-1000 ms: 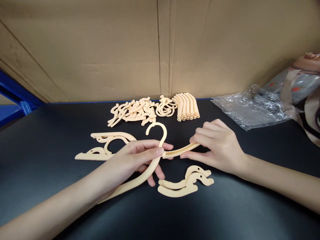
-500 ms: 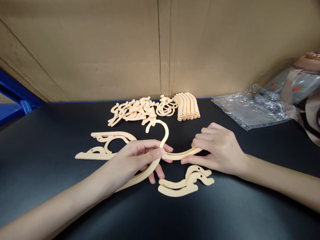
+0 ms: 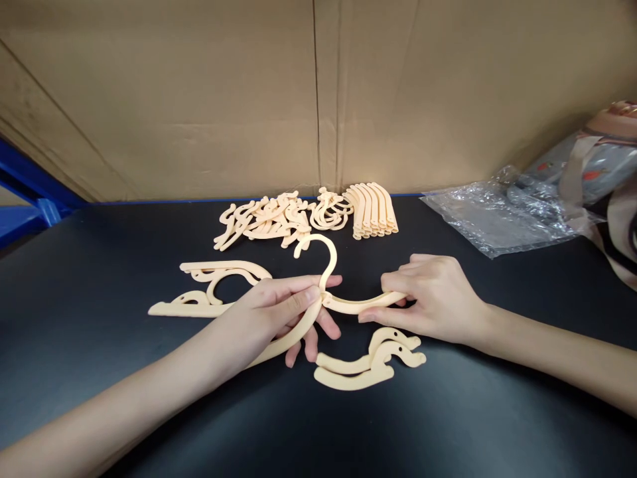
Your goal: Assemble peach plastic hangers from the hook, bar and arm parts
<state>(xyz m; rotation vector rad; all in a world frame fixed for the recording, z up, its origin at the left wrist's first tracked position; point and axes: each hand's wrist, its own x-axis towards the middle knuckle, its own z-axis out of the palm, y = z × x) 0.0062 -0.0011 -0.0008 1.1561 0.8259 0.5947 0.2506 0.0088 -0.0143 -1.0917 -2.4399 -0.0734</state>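
Note:
My left hand (image 3: 279,312) pinches a cream plastic hook piece (image 3: 318,255) at its neck, where its long curved arm runs down-left under my fingers. My right hand (image 3: 432,295) grips a second cream curved arm (image 3: 355,305), whose left end meets the hook piece at the neck. Both pieces hover just above the black table (image 3: 99,372). Two loose curved parts (image 3: 368,365) lie right below my hands. Two more flat parts (image 3: 209,289) rest to the left of my left hand.
Piles of cream hooks (image 3: 266,222) and stacked arms (image 3: 373,209) lie at the table's far edge against a cardboard wall (image 3: 249,99). A crinkled clear plastic bag (image 3: 497,212) and a printed package (image 3: 597,166) sit at the right. A blue frame (image 3: 30,192) stands at left.
My right hand tipped its arm piece so it now sags in a curve and joins the hook's neck. My left hand drew the hook piece slightly up and in.

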